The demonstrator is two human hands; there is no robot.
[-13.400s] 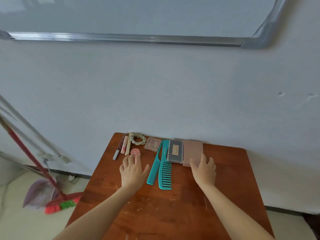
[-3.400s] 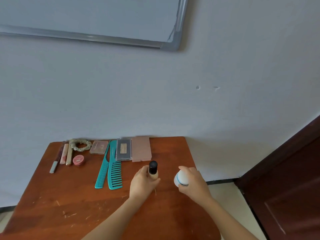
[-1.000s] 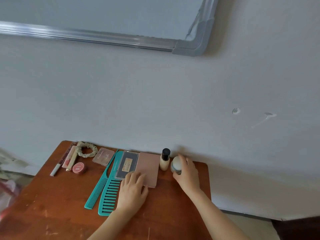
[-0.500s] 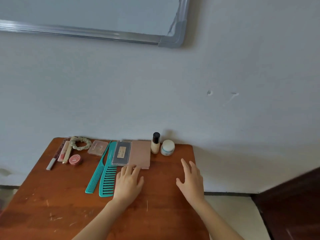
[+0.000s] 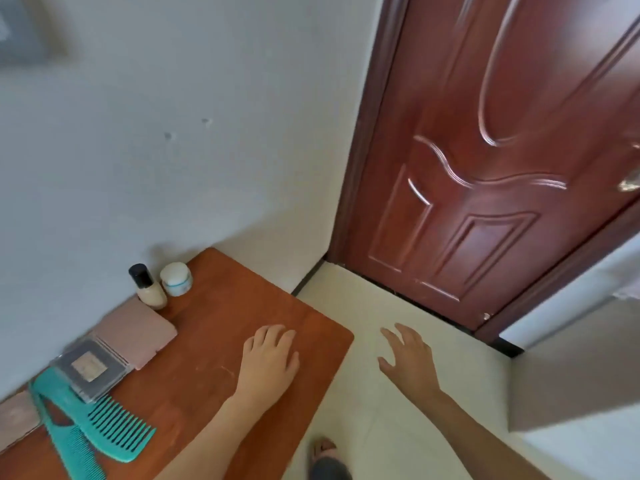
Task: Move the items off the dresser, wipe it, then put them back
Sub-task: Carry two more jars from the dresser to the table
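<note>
So the items are all on the tabletop (image 5: 214, 344), lined up along the wall: small bottle (image 5: 149, 289), white jar (image 5: 176, 278) just beside it, pink case (image 5: 138, 332), dark palette (image 5: 90, 368), teal combs (image 5: 112, 436). There's no cloth in view, so I'd guess wiping's done and putting back is nearly finished. Can't tell if more waits off-frame. Both hands are empty and relaxed: left hand (image 5: 269, 362) lies flat on the wood near the edge, right hand (image 5: 408, 358) hangs spread over the floor (image 5: 346, 306), toward the door (image 5: 485, 202).
</note>
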